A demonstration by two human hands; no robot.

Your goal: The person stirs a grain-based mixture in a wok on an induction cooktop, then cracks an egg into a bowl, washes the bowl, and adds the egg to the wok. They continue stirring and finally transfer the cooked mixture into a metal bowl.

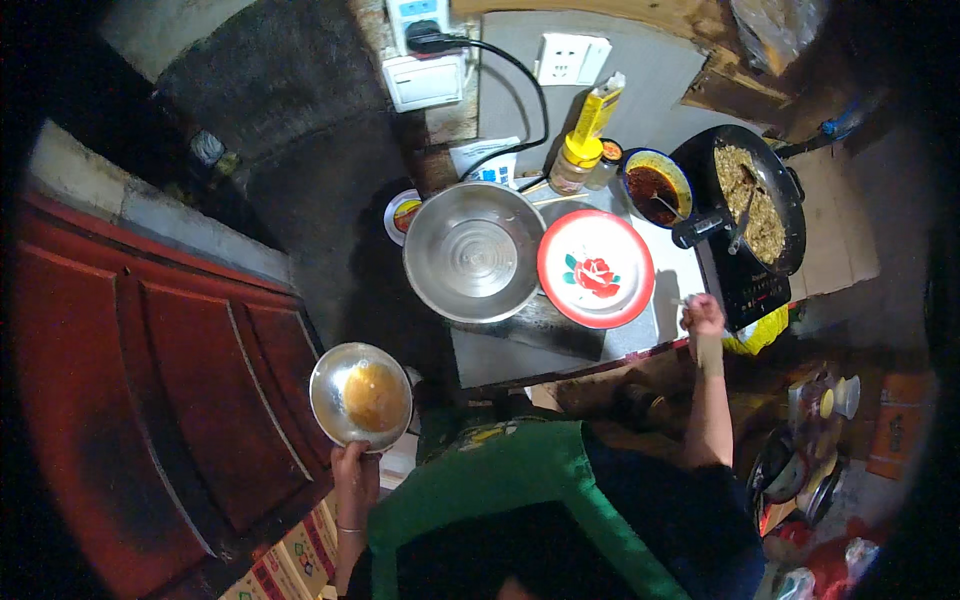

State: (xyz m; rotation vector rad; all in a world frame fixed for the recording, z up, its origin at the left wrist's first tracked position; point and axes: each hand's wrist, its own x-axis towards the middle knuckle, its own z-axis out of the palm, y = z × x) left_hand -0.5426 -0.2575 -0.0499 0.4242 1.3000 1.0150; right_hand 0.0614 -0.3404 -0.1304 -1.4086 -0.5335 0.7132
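My left hand (352, 465) grips the rim of a small metal bowl (361, 397) holding some yellowish-brown liquid, beside the red door. At the table's right front edge, my right hand (703, 315) has its fingers closed on a small, pale object too small to identify. Left of that hand lies a red-rimmed enamel plate (596, 268) with a rose design, and beside it a large stainless steel basin (474, 252) without visible contents. Behind them is an enamel bowl of dark red sauce (651, 187) with a spoon. A black wok (796, 217) contains chopped food (739, 191) and a metal utensil.
The wok sits on an induction cooker (757, 296). A yellow-lidded jar (574, 169) and a smaller jar (604, 171) stand near the wall. A black power cord (536, 90) hangs behind the basin. The red door (180, 375) is at left, with cardboard boxes (292, 559) below.
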